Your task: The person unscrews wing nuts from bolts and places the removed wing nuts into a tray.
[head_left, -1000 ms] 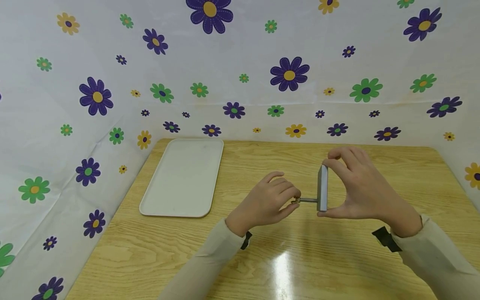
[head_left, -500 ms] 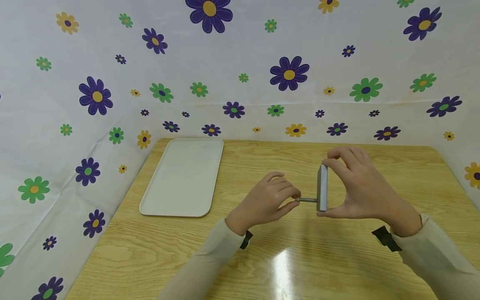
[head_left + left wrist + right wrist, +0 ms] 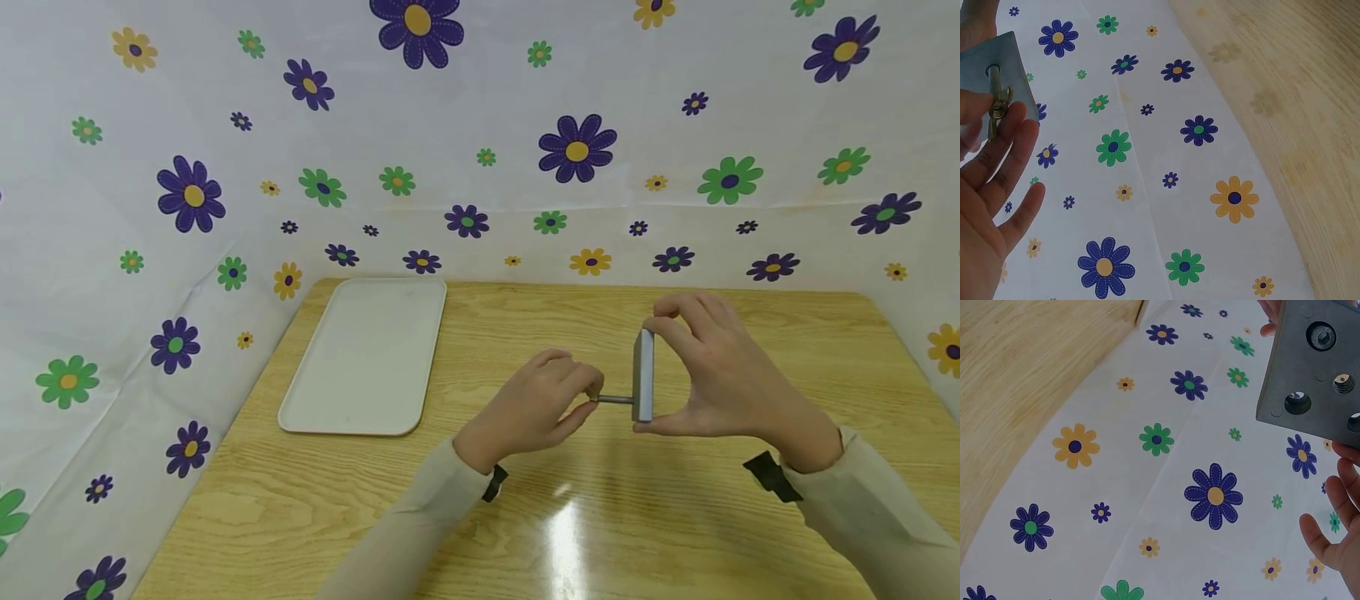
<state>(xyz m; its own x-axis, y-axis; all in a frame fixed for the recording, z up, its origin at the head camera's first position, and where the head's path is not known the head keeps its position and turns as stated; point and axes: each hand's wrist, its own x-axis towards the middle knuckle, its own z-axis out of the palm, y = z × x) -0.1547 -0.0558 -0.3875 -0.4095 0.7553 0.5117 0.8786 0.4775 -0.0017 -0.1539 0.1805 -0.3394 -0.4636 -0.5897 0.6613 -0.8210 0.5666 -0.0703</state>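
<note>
My right hand (image 3: 723,375) holds a grey metal plate (image 3: 643,375) on edge above the table, its fingers on the top edge and thumb at the bottom. In the right wrist view the plate's face (image 3: 1304,362) shows several holes, with a hex-socket bolt head (image 3: 1322,336) seated in one. The bolt's shank (image 3: 617,400) sticks out sideways from the plate toward my left hand (image 3: 528,404). A brass-coloured wing nut (image 3: 1000,109) sits on the shank's end, apart from the plate. My left thumb and fingers pinch that wing nut; the other fingers are loosely bent.
A white rectangular tray (image 3: 367,358) lies at the back left of the wooden table (image 3: 300,508). White cloth (image 3: 450,100) with a flower print stands behind the table and along its sides.
My left fingers have shifted slightly around the wing nut, and the index finger is more bent now. The plate and my right hand stay almost in place.
</note>
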